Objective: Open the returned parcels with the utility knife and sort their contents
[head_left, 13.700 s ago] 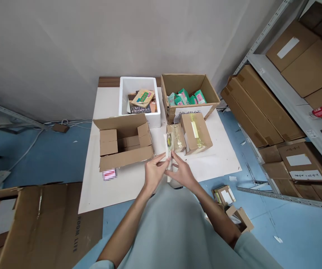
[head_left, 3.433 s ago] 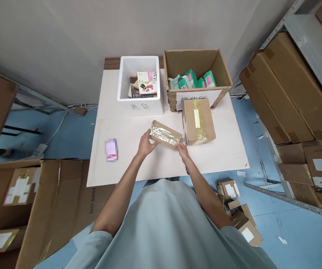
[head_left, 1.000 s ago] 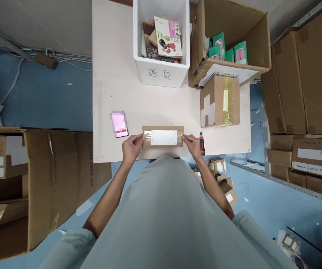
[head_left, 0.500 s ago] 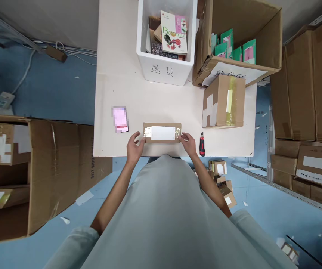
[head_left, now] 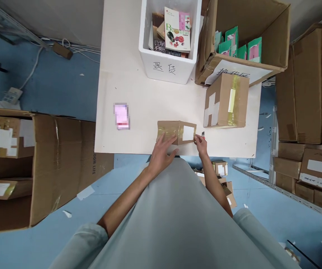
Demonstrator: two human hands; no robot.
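A small taped cardboard box (head_left: 169,127) lies near the front edge of the table, turned so two of its faces show. Clear tape runs over its left face, and a white label (head_left: 188,133) sits on the right face. My left hand (head_left: 161,155) rests against the taped face, fingers spread. At the box's right end, my right hand (head_left: 201,145) has thumb and fingers closed on the edge beside the label. Behind that hand a utility knife (head_left: 203,135) is mostly hidden; only its tip end shows.
A pink blurred phone-like object (head_left: 121,116) lies to the left. Farther back stand a white bin (head_left: 166,71) of books and a large open carton (head_left: 273,41) with green packets. A taped box (head_left: 225,102) stands at right. Another open carton (head_left: 62,160) flanks the table's left side.
The small box has turned and shifted right, so its label now faces right. My left hand has moved from its left end onto the taped face. My right hand has moved right, covering the knife.
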